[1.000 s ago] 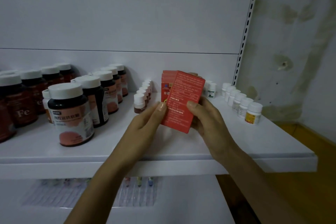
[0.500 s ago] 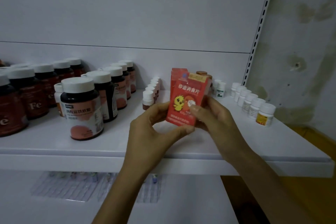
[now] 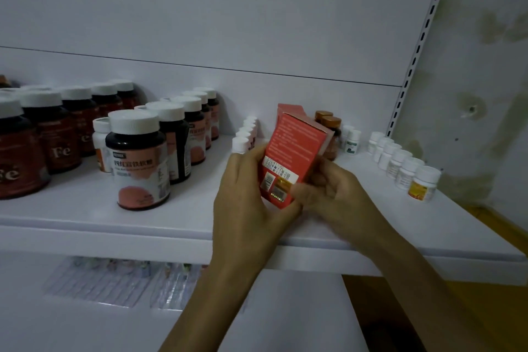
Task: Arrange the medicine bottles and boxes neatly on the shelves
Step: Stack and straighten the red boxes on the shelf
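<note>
A red medicine box (image 3: 291,151) is held tilted over the white shelf (image 3: 183,223), its barcode side toward me. My left hand (image 3: 251,197) grips its left edge and my right hand (image 3: 334,194) grips its lower right corner. Behind it stands another red box (image 3: 285,110) against the back panel. Two amber bottles with brown caps (image 3: 328,120) stand just right of the boxes.
Dark bottles with white caps (image 3: 137,160) fill the shelf's left half. A row of small white-capped vials (image 3: 245,134) runs left of the boxes. Small white bottles (image 3: 405,168) line the right side. Clear blister packs (image 3: 114,280) lie on the lower shelf.
The box has been turned in my hands: text side first, then the front with the yellow chick, now the barcode side. It sits slightly lower.
</note>
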The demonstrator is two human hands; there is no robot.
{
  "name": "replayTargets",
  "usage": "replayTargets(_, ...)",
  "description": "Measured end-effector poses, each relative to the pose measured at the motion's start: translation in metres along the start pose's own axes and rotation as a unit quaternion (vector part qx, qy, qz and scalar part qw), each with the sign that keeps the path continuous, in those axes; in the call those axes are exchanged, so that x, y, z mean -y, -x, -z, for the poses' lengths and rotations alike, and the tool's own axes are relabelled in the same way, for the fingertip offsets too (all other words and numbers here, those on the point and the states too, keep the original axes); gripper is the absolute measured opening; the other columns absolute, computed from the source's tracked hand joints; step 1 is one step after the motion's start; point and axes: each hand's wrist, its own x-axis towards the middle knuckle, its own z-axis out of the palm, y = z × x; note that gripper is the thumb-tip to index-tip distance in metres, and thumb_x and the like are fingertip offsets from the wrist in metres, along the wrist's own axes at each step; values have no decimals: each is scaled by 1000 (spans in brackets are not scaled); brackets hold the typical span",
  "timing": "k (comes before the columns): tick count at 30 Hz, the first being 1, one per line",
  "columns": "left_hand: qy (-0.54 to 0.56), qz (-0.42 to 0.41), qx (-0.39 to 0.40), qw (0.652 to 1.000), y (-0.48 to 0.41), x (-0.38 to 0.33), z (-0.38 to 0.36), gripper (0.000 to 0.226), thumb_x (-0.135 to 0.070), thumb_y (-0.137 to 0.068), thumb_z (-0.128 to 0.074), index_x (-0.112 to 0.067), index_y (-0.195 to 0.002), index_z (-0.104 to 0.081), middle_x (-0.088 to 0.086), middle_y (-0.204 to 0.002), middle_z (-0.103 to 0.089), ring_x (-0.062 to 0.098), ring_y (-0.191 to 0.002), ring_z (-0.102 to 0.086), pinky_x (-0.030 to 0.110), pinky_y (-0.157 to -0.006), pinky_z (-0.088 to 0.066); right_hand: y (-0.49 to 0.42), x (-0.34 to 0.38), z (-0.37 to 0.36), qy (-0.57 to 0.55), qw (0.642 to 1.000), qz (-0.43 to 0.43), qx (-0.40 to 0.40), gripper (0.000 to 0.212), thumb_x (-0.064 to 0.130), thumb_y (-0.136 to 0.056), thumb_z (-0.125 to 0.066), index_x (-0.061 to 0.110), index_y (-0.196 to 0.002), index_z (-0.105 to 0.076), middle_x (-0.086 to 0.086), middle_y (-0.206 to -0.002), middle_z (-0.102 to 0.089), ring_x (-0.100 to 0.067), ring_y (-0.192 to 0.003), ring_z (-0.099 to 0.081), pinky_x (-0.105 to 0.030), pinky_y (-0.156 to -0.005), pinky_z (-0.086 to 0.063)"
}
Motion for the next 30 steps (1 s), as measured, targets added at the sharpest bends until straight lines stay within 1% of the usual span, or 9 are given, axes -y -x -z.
replayTargets(4, 19, -40, 23, 999, -1, 3, 1, 71, -58, -71, -67, -23, -128, -45, -10, -125, -52, -1, -110, -51, 9, -90, -42, 0, -2, 1, -7, 1000, -2, 0, 44, 32, -75, -62, 35, -118, -50, 17, -108, -68, -2, -106, -64, -17, -81, -53)
replayTargets(7, 74, -31, 52, 995, -3, 5, 4, 67, -51, -77, -67, -23, -133, -45, -9, -140, -46, 7, -129, -44, 32, -101, -45, -1, -2, 3, -16, 1000, 1, -14, 36, 36, -82, -52, 35, -118, -52, 16, -109, -69, -4, -106, -64, -18, -83, -53)
replayTargets(9, 103, -16, 53, 993, -2, 5, 6, 58, -49, -81, -63, -28, -132, -48, -10, -144, -44, 8, -135, -38, 39, -105, -43, -3, -4, 5, -32, 999, -11, -35, 31, 41, -83, -46, 34, -111, -57, 12, -105, -71, -5, -103, -66, -20, -86, -54)
replayTargets(14, 150, 4, 50, 987, -1, 1, 10, 56, -41, -81, -69, -30, -133, -50, -13, -132, -55, 5, -118, -55, 28, -95, -50, -5, -8, 9, -36, 998, -32, -47, 31, 41, -85, -46, 32, -111, -60, 9, -109, -71, -10, -105, -66, -27, -90, -54)
replayTargets(18, 42, 48, 50, 997, -1, 1, 6, 94, -40, -66, -83, -35, -143, -29, -19, -124, -48, -5, -106, -54, 8, -81, -46, -5, -9, 10, -32, 996, -26, -78, 36, 35, -81, -54, 26, -114, -63, 5, -107, -72, -11, -103, -67, -25, -87, -55)
replayTargets(20, -59, 61, 74, 994, -1, -1, 1, 104, -45, -60, -85, -32, -144, -26, -13, -126, -43, 0, -102, -53, 12, -79, -45, -5, -8, 9, -23, 992, -19, -120, 48, 38, -75, -59, 21, -120, -61, 7, -106, -72, -5, -100, -66, -17, -79, -54)
replayTargets(22, -108, 64, 74, 989, 0, -2, -5, 96, -49, -58, -85, -28, -136, -32, -9, -126, -43, 8, -101, -52, 21, -80, -46, -5, -8, 9, -18, 991, -15, -133, 51, 40, -72, -60, 22, -121, -60, 9, -106, -71, -1, -97, -66, -13, -73, -52)
replayTargets(25, -122, 83, 66, 987, -4, -3, -10, 84, -51, -56, -85, -28, -119, -35, -10, -115, -44, 10, -97, -52, 22, -76, -45, -5, -8, 8, -22, 992, -5, -123, 31, 35, -80, -57, 31, -110, -62, 17, -98, -71, 3, -95, -66, -11, -72, -51)
replayTargets(30, -181, 92, 89, 975, -13, -10, -16, 81, -53, -61, -81, -26, -113, -25, -7, -115, -43, 13, -100, -52, 21, -74, -42, -32, -9, 24, 56, 973, 0, -223, 25, 21, -96, -53, 24, -121, -57, 3, -115, -64, -13, -108, -61, -29, -89, -52)
